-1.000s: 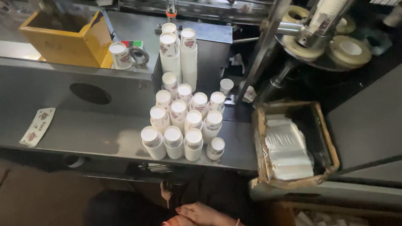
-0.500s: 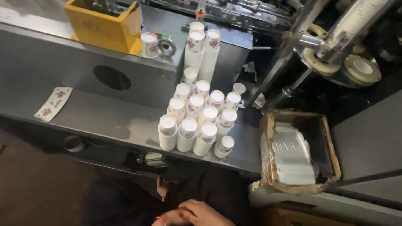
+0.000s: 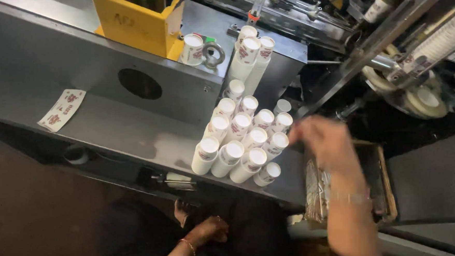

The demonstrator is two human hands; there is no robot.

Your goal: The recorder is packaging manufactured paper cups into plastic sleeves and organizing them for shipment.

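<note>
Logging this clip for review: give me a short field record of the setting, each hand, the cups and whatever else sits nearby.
setting: grey metal machine table
right hand: raised, motion-blurred, beside the stacks of white paper cups, contact unclear
left hand: low in the lap, holds nothing visible
cups: stacks stand packed together, printed sides
behind: yellow box, single cup beside it
left of table: flat printed cup blank
right: cardboard box under the right arm

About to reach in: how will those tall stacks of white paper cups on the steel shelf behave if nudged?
The tall stacks of white paper cups are slim and already leaning, so they probably tip easily. Packed together, one could knock its neighbours. Being paper, they likely weigh little and crush under a hard squeeze. The right hand hovers beside them.
</note>
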